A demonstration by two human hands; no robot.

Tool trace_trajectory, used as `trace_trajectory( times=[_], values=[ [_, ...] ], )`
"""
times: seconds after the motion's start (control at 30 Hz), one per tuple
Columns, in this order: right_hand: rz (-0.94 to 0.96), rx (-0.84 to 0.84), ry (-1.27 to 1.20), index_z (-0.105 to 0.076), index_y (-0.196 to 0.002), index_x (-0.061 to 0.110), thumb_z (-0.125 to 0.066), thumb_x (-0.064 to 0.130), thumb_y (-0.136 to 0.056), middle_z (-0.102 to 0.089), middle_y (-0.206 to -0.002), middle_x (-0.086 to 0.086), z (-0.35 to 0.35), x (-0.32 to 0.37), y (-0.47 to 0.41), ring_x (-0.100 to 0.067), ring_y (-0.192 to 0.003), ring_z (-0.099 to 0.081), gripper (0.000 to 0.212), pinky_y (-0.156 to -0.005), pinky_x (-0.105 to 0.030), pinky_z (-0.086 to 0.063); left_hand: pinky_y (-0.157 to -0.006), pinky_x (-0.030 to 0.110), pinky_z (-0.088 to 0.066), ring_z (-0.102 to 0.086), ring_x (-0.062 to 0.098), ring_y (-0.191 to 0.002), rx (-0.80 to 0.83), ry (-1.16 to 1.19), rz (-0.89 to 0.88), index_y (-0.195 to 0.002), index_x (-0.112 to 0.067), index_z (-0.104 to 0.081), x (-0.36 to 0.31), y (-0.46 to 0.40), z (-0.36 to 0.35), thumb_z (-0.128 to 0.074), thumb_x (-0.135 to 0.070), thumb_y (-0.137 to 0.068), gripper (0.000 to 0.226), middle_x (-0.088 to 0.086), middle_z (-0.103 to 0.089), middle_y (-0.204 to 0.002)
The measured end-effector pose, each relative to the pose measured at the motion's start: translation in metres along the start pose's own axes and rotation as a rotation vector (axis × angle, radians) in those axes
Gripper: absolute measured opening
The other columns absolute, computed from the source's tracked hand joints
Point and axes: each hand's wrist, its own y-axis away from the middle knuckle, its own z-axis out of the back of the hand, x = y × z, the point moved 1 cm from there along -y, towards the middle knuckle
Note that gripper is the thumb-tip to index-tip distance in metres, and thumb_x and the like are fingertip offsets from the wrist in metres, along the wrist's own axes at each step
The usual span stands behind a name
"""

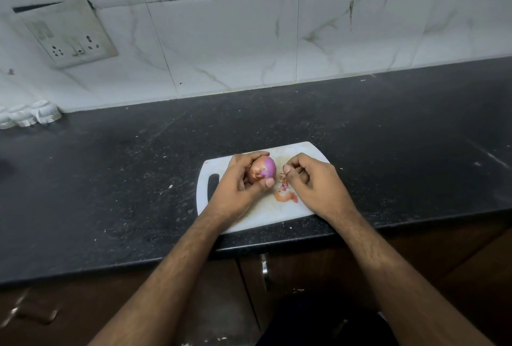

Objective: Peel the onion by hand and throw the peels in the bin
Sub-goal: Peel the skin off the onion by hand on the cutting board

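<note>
Gripping onion (261, 172), left hand (238, 187).

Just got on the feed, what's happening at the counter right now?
A person is peeling an onion by hand over a white cutting board on a dark countertop. The left hand grips the onion, which shows a bare purple patch while papery brown skin still covers the rest. The right hand sits just beside it, fingers curled, seemingly pinching a small scrap of skin. A few peels lie on the board between the hands. No bin is in view.
</note>
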Motion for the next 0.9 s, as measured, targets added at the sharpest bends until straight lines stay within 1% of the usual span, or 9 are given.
trace_trajectory(
  times=[0.07, 0.13, 0.23, 0.3, 0.43, 0.6, 0.7, 0.77, 0.9],
  values=[
    [0.012, 0.053, -0.007, -0.066, -0.094, 0.028, -0.058, 0.042, -0.1, -0.071, -0.07, 0.014, -0.001, -0.001, -0.001, 0.0, -0.059, -0.068, 0.017, -0.061, -0.027, -0.057, -0.094, 0.02, -0.053, -0.062, 0.003, -0.112, 0.02, 0.008, -0.017, -0.131, -0.03, -0.063, 0.001, -0.001, -0.001, -0.089, -0.024, -0.084, 0.054, 0.001, -0.055, -0.13],
    [0.026, 0.088, 0.017, -0.065, -0.096, 0.034, -0.054, 0.055, -0.094, -0.073, -0.079, 0.012, -0.003, -0.004, -0.002, -0.007, -0.066, -0.071, 0.023, -0.065, -0.041, -0.061, -0.094, 0.027, -0.057, -0.064, 0.014, -0.113, 0.028, 0.029, -0.016, -0.126, -0.033, -0.063, 0.002, -0.002, -0.002, -0.091, -0.029, -0.078, 0.056, 0.001, -0.058, -0.131],
    [0.047, 0.095, 0.019, -0.065, -0.097, 0.037, -0.051, 0.06, -0.091, -0.073, -0.079, 0.01, -0.004, -0.005, -0.002, -0.012, -0.066, -0.071, 0.028, -0.064, -0.045, -0.061, -0.097, 0.04, -0.059, -0.065, 0.028, -0.115, 0.039, 0.09, 0.004, -0.125, -0.031, -0.063, 0.002, -0.003, -0.002, -0.093, -0.03, -0.076, 0.057, 0.003, -0.061, -0.131],
    [0.06, 0.083, 0.023, -0.065, -0.098, 0.036, -0.051, 0.06, -0.091, -0.072, -0.078, 0.011, -0.004, -0.006, -0.002, -0.012, -0.065, -0.07, 0.028, -0.064, -0.045, -0.06, -0.099, 0.044, -0.059, -0.065, 0.031, -0.116, 0.041, 0.099, 0.002, -0.125, -0.029, -0.064, 0.003, -0.003, -0.002, -0.094, -0.029, -0.075, 0.058, 0.004, -0.062, -0.13],
    [0.069, 0.071, 0.05, -0.066, -0.099, 0.035, -0.054, 0.06, -0.091, -0.071, -0.079, 0.014, -0.006, -0.008, -0.002, -0.009, -0.068, -0.068, 0.028, -0.066, -0.043, -0.06, -0.1, 0.044, -0.059, -0.066, 0.029, -0.116, 0.04, 0.115, 0.019, -0.124, -0.029, -0.064, 0.002, -0.003, -0.002, -0.094, -0.031, -0.075, 0.058, 0.004, -0.063, -0.13],
    [0.083, 0.072, 0.053, -0.064, -0.098, 0.038, -0.051, 0.061, -0.092, -0.071, -0.08, 0.012, -0.007, -0.011, -0.003, -0.012, -0.068, -0.068, 0.028, -0.066, -0.044, -0.06, -0.098, 0.037, -0.059, -0.067, 0.019, -0.112, 0.052, 0.179, 0.053, -0.127, -0.018, -0.063, 0.001, -0.002, -0.002, -0.092, -0.015, -0.079, 0.056, 0.004, -0.065, -0.129],
    [0.1, 0.07, 0.047, -0.064, -0.098, 0.035, -0.055, 0.047, -0.095, -0.07, -0.081, 0.016, -0.007, -0.013, -0.003, -0.011, -0.066, -0.067, 0.015, -0.065, -0.044, -0.059, -0.093, 0.029, -0.058, -0.067, 0.011, -0.108, 0.066, 0.23, 0.081, -0.129, -0.009, -0.062, -0.001, -0.001, -0.001, -0.089, -0.007, -0.08, 0.056, -0.002, -0.067, -0.122],
    [0.104, 0.067, 0.053, -0.064, -0.098, 0.034, -0.057, 0.039, -0.097, -0.069, -0.082, 0.016, -0.008, -0.014, -0.004, -0.011, -0.066, -0.067, 0.009, -0.065, -0.044, -0.059, -0.092, 0.028, -0.058, -0.068, 0.01, -0.106, 0.065, 0.257, 0.095, -0.129, -0.007, -0.062, -0.002, -0.001, -0.001, -0.088, -0.006, -0.078, 0.058, -0.006, -0.068, -0.118],
    [0.106, 0.058, 0.04, -0.064, -0.096, 0.033, -0.054, 0.04, -0.098, -0.069, -0.083, 0.015, -0.009, -0.015, -0.005, -0.01, -0.067, -0.067, 0.012, -0.065, -0.044, -0.058, -0.091, 0.029, -0.059, -0.07, 0.012, -0.103, 0.059, 0.287, 0.117, -0.128, -0.007, -0.062, -0.003, -0.001, -0.001, -0.088, -0.008, -0.076, 0.059, -0.008, -0.07, -0.115]
  ],
)
